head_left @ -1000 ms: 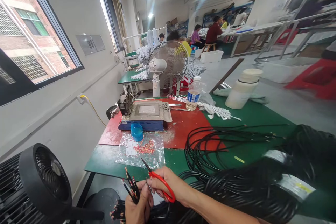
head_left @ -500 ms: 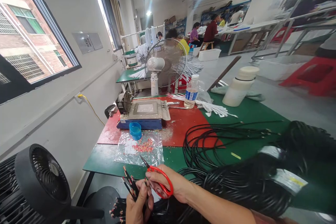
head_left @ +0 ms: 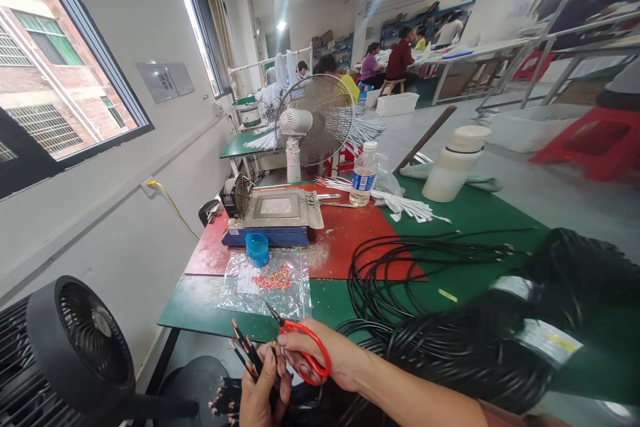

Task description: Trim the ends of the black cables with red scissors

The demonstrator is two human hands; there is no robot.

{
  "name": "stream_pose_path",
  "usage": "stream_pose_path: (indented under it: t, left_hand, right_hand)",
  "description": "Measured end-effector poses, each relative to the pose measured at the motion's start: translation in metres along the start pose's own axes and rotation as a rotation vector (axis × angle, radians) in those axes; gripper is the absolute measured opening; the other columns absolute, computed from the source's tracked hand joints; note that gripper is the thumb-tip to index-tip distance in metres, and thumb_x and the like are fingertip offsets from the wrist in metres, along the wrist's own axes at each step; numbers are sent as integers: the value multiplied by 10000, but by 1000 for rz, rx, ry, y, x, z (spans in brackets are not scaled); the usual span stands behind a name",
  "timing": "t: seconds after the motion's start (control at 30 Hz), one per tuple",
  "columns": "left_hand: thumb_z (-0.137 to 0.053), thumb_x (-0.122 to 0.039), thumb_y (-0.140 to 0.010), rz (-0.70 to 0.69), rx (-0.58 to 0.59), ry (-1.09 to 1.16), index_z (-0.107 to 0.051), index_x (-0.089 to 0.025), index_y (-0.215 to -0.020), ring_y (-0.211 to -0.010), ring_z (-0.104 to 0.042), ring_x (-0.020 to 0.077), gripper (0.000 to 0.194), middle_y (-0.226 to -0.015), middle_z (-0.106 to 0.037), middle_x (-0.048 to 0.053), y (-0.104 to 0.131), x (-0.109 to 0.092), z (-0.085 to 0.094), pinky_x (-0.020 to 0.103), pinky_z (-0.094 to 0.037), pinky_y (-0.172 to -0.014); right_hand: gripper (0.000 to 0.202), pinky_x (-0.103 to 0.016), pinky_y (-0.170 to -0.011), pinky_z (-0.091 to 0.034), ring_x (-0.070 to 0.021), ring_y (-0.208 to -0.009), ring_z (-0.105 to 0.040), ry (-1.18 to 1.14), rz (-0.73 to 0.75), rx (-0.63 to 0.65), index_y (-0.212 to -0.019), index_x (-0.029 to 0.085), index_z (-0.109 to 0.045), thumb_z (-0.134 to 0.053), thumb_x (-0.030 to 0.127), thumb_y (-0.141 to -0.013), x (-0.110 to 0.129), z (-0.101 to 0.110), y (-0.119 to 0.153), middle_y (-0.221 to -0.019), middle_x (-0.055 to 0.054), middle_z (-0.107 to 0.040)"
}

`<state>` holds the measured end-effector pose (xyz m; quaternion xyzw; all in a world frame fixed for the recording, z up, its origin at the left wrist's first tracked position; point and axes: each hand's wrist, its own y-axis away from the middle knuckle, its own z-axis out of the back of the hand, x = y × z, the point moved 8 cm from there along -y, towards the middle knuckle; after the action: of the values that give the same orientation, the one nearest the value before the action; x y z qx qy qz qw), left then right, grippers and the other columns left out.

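Note:
Black cables with stripped coloured ends [head_left: 246,351] stick up from my left hand [head_left: 264,387], whose fingers are wrapped round them at the bottom centre. Red-handled scissors [head_left: 320,353] hang on my right hand [head_left: 320,350], their pointed tips directed up and left. The thumb and fingertips of my right hand meet the cable ends beside my left thumb; what exactly they pinch is too small to tell. More cable ends [head_left: 226,400] show below, left of my left hand. Beyond the hands, coloured scraps [head_left: 274,277] lie on a clear plastic bag [head_left: 295,300].
A blue-based machine [head_left: 267,236] and blue cup [head_left: 257,251] stand behind the bag. Black cable coils [head_left: 450,340] cover the right side. A bottle [head_left: 363,177], cream flask [head_left: 456,163] and white fan [head_left: 295,123] stand farther back. A black fan [head_left: 80,347] is at left. People sit in the background.
The scissors and my right hand have shifted very slightly down. The bundle stays in my left hand, with its ends tilted a little to the left.

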<state>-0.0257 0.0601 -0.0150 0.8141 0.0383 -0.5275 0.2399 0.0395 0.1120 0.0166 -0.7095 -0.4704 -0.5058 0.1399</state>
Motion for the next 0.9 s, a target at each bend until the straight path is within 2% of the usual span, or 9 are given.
stream_pose_path:
  t: [0.23,0.37,0.57,0.7,0.9]
  left_hand:
    - [-546,-507,-671,14,21,-16,-462,-165,-503,-285,-239,3,390,-303,-358,-70,0,0,-2,168,-59,-352]
    - [-555,-515,-659,10,47,-44,-469,-167,-489,-263,-229,7,397,-292,-380,-61,0,-1,-2,185,-50,-342]
    - [-563,-494,-666,-2,62,-38,-469,-165,-497,-273,-233,1,381,-299,-358,-73,0,-2,-3,184,-81,-349]
    - [-569,-482,-667,0,59,-8,-477,-170,-509,-283,-284,19,361,-315,-392,-60,-1,0,-2,188,-93,-341]
    - [-578,-518,-641,3,-17,-38,-467,-167,-496,-270,-254,12,396,-294,-403,-56,-2,-2,1,181,-60,-335]
  right_hand:
    - [473,-157,-307,-218,-33,-287,-349,14,-3,-7,-472,119,-497,-625,543,-638,6,1,-2,-347,43,-426]
    - [448,-149,-302,-220,-28,-287,-348,26,-45,-20,-468,123,-497,-653,520,-604,5,1,-2,-348,50,-426]
    - [373,-154,-300,-224,-33,-289,-346,10,-103,-20,-470,129,-499,-624,436,-639,-3,2,-5,-348,52,-429]
    - [382,-155,-312,-217,-27,-281,-329,2,-63,-41,-441,129,-480,-630,418,-643,0,3,-5,-322,56,-405]
    - [456,-157,-326,-228,-28,-300,-342,2,6,-17,-447,124,-477,-653,510,-617,5,1,-1,-342,52,-415]
